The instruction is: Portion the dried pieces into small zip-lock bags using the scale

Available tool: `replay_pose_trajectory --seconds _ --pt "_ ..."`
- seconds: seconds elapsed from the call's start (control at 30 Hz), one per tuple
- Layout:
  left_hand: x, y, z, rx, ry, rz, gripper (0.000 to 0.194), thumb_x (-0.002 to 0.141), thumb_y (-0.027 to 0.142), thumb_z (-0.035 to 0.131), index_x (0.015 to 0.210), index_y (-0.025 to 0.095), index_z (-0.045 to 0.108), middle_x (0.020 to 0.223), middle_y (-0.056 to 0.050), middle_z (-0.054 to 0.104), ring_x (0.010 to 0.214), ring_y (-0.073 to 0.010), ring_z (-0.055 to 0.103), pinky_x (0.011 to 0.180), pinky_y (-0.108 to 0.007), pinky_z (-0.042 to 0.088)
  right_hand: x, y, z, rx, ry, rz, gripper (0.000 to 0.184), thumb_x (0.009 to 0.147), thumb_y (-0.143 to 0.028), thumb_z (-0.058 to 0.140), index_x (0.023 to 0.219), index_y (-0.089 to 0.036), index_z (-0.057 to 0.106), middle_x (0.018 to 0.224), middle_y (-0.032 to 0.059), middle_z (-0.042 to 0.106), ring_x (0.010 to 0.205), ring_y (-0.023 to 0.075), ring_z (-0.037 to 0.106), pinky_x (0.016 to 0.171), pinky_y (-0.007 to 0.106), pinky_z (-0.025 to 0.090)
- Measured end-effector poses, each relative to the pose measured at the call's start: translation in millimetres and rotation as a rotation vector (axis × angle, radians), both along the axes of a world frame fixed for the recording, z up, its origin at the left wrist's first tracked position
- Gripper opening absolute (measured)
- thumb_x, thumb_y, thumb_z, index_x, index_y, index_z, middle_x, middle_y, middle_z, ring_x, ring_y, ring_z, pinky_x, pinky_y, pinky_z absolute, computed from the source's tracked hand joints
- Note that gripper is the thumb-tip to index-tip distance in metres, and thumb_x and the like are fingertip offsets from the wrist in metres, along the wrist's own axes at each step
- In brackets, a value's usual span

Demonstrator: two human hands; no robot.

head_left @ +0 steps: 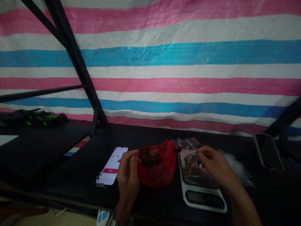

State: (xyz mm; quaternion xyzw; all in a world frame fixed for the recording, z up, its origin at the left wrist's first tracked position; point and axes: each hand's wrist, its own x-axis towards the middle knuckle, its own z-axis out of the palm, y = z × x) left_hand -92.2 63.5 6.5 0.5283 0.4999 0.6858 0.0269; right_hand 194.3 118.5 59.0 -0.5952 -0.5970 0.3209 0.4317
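My left hand (128, 177) pinches the left rim of a red plastic bag (161, 175), whose mouth lies open. Inside it are dark brown pieces (150, 157) that I cannot identify. My right hand (215, 161) is closed at the upper edge of a small clear bag (191, 166) holding brown pieces. That bag rests on the dark platform of a white-framed digital scale (203, 197). No reading can be made out on the scale's display. Behind the scale lie more small clear bags (189, 142), touching its far edge.
A lit phone showing a timer (113, 164) lies left of my left hand. Clear plastic bags (236, 166) are spread beyond my right forearm, and a dark-screened phone (268, 151) sits farther right. Green-and-black toy cars (44, 117) stand at far left, past a black metal post (80, 69).
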Motion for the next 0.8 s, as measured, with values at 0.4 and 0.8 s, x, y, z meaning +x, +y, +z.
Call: replay_pose_trajectory --seconds 0.4,0.8 --pt "1.6 -1.1 -10.0 0.118 0.106 0.019 0.019 0.103 0.014 0.054 0.102 0.024 0.070 0.083 0.002 0.065 0.082 -0.0156 0.064 0.078 -0.030 0.051 39.3 10.9 -12.6 0.078 -0.263 -0.196 0.047 0.077 -0.059 0.053 0.087 -0.023 0.082 0.091 0.0124 0.084 0.071 0.0294 0.072 0.074 0.042 0.054" --pt "13.7 -2.9 -8.8 0.129 0.126 0.056 0.016 0.099 0.011 0.061 0.095 0.022 0.071 0.081 0.002 0.065 0.073 -0.0143 0.062 0.069 -0.029 0.050 56.1 14.4 -29.3 0.212 -0.171 -0.252 0.048 0.083 -0.057 0.053 0.089 -0.018 0.082 0.085 0.0136 0.082 0.068 0.0265 0.068 0.071 0.039 0.053"
